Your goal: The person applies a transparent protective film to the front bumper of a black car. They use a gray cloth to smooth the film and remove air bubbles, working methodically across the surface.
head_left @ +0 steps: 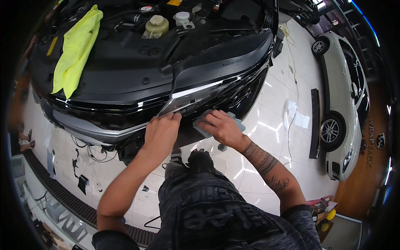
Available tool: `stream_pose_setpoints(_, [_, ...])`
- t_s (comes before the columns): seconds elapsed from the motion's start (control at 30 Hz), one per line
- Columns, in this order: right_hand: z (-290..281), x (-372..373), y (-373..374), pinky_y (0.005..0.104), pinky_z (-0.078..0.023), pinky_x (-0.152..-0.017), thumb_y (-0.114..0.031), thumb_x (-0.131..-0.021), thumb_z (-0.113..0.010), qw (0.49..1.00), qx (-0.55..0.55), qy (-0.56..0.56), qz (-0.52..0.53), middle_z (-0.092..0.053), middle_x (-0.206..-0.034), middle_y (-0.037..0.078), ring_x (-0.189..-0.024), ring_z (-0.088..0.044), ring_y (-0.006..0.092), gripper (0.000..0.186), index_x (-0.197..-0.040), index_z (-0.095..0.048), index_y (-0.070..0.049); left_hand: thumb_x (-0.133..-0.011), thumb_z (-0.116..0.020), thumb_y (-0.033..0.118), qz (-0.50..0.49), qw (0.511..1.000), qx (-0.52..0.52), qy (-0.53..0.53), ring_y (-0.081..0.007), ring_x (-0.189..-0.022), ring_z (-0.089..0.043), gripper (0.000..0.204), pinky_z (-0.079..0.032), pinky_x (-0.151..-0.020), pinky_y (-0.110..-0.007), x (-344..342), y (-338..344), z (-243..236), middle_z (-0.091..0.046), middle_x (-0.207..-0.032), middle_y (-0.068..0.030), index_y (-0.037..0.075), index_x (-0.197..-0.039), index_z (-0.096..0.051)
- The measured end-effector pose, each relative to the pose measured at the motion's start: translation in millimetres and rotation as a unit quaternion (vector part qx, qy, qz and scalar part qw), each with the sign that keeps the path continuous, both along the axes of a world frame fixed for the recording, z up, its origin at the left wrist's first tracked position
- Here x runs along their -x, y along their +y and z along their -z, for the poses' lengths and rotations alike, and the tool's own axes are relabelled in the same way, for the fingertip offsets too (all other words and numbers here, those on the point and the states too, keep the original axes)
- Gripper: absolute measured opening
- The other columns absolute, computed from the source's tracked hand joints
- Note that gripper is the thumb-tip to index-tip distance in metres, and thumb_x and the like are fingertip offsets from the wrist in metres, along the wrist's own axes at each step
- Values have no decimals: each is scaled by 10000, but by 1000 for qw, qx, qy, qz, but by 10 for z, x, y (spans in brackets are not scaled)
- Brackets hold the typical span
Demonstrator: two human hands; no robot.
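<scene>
A black car's front end lies before me, with its engine bay uncovered. My left hand [163, 128] is closed, its fingertips pressed together at the inner end of the headlight [196, 99], beside the silver trim strip [100, 132]. What those fingers pinch, if anything, is too small to make out. In my right hand [224, 128] is a crumpled grey cloth [203, 130], held against the dark bumper [183, 135] just below the headlight. Part of the cloth is hidden behind my fingers.
A yellow-green towel [78, 54] is draped over the engine bay cover [121, 79]. White sheets [301, 120] and a long dark panel [315, 125] lie on the tiled floor at right, near a white car [348, 100]. A floor grate [62, 187] runs along the left.
</scene>
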State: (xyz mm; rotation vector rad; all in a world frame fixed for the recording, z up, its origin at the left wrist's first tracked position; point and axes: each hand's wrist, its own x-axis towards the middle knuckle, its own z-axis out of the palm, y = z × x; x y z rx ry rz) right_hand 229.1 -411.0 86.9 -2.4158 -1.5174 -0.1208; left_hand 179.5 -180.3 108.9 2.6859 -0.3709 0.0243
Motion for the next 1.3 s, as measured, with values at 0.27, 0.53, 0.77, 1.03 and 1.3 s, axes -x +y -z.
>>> stream_pose_setpoints(0.27, [53,-11,251,351,-437,-760,-76,-708,-584,1000,3,16,6,-510,-909,55,-886,-502,236,383,-1086,-648,-49,-751,-618,-27,-70,990,119,18,-307,-768,-666,187,-509,-683,-403,37,3,146,-680,-861,-124,40,-918,-668])
stream_pose_setpoints(0.53, [88,110,474,361,-432,-703,-96,-709,-578,996,14,-21,81,-510,-880,60,-840,-504,242,331,-1024,-652,-27,-788,-657,41,-209,972,104,-21,-330,-827,-649,164,-513,-701,-409,436,188,296,-670,-889,-135,44,-951,-671])
stream_pose_setpoints(0.77, [73,91,433,384,-454,-709,75,-549,-607,996,-5,19,88,-530,-904,97,-809,-489,303,539,-1079,-653,-11,-791,-661,56,-197,969,138,-50,-332,-756,-636,94,-499,-676,-413,504,341,427,-672,-835,-115,47,-882,-685])
stream_pose_setpoints(1.03, [68,170,572,373,-457,-704,-62,-712,-578,1000,-7,8,-26,-535,-898,79,-854,-520,252,341,-1040,-666,-23,-801,-676,81,-119,980,114,112,-348,-770,-663,196,-521,-705,-417,290,622,155,-686,-875,-162,40,-988,-713])
stream_pose_setpoints(1.3, [73,149,635,354,-477,-689,31,-594,-617,996,-71,55,-3,-533,-866,83,-802,-518,284,460,-1050,-658,-8,-766,-681,16,-135,982,62,117,-341,-861,-642,254,-503,-797,-405,541,1066,182,-694,-897,-164,17,-1019,-698])
